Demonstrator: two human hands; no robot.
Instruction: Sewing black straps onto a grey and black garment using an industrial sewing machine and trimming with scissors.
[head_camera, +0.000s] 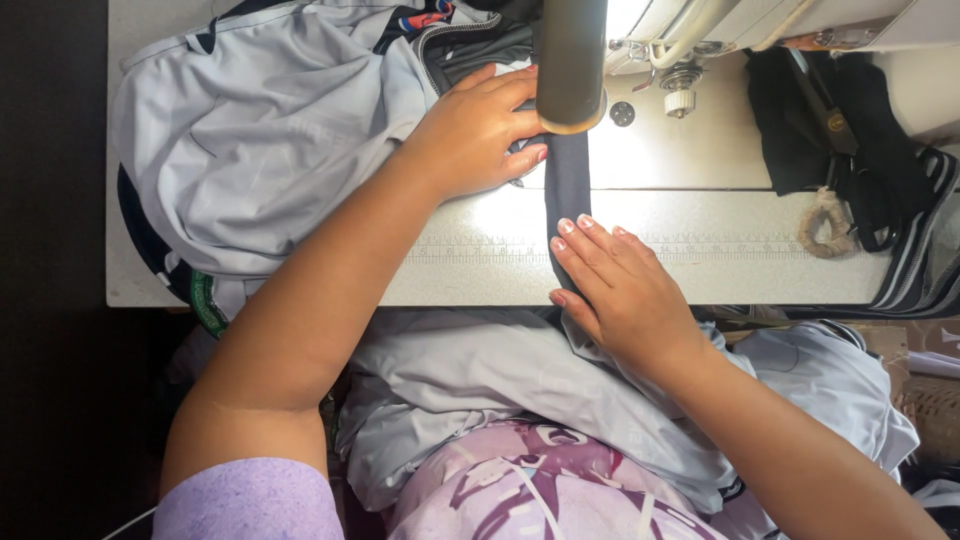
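Dark navy fabric, a narrow strip (567, 190), runs from the near edge of the pale grey sewing table (720, 262) up under the sewing machine head (640, 40) at the far edge. The left hand (475, 135) lies flat with fingers spread on the light grey garment (260, 130), its fingertips pressing the strip's left side just beside the machine's dark cylinder (571, 62) (nothing is clasped). The right hand (615, 290) rests open at the table's near edge, fingertips on the strip's lower part, thumb against its edge. More grey garment hangs off the near edge into the lap. Black cloth (850, 130) and a coil of tan cord (825, 225) sit toward the far right corner.
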